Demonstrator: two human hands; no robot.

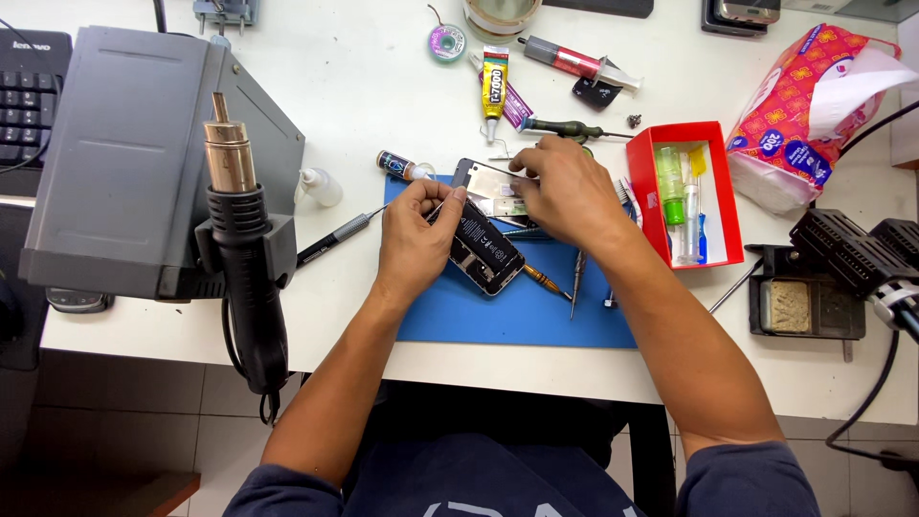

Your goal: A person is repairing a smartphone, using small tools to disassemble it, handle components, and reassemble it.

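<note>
My left hand [414, 233] is clamped on the opened black phone body [481, 251], my right hand [567, 190] just beside it pinching its lifted silver panel [486, 182] over the blue mat [517, 311].

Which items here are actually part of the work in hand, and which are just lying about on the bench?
In use:
left hand on the opened phone
right hand on the lifted phone panel
blue mat

Lying about:
hot-air gun
glue tube
red tray
tissue pack
solder wick spool

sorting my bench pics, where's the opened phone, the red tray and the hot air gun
opened phone [485, 251], head view, exposed battery
red tray [729, 206], head view, right wall
hot air gun [237, 225], head view, black body
</note>
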